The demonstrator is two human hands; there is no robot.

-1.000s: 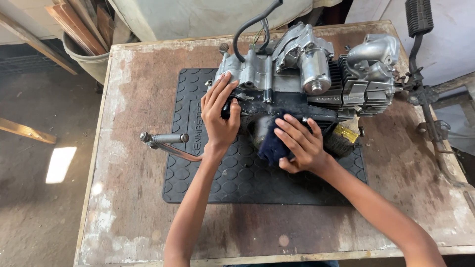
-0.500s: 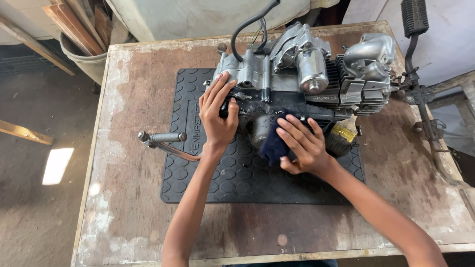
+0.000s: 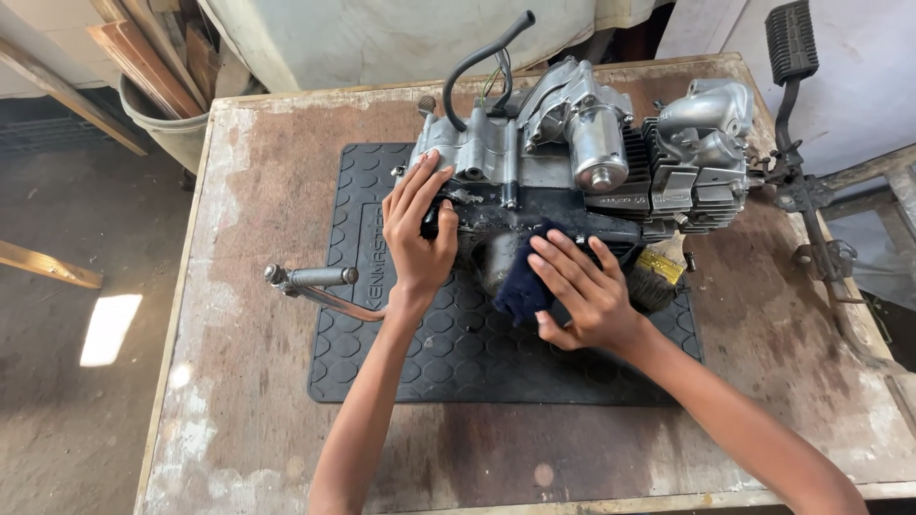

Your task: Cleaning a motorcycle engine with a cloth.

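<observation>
Head view shows very little change over the last second: both hands keep their places on the engine, and only the framing drifts slightly, so the wiping goes on at the same patch of the lower casing.

Nearest, at 5 o'clock, the right forearm runs up from the corner to the right hand (image 3: 580,291), which lies palm down with fingers spread and pressed flat on a crumpled dark blue cloth (image 3: 523,286); the cloth sits against the blackened underside of the grey metal motorcycle engine (image 3: 572,157). At 7 o'clock the left forearm rises to the left hand (image 3: 418,234), fingers extended upward along the engine's left end cover, thumb hooked around a dark stub there, steadying the block.

Under both lies a black studded rubber mat (image 3: 429,353) on a worn brown wooden table (image 3: 248,286). At 9 o'clock of the left wrist a steel kick-start lever (image 3: 310,278) juts out over the mat's edge. A yellow-bristled brush (image 3: 658,272) lies just beside the right hand at 2 o'clock.

Farther off, a black rubber hose (image 3: 477,62) curves up from the engine's top at 12 o'clock.
</observation>
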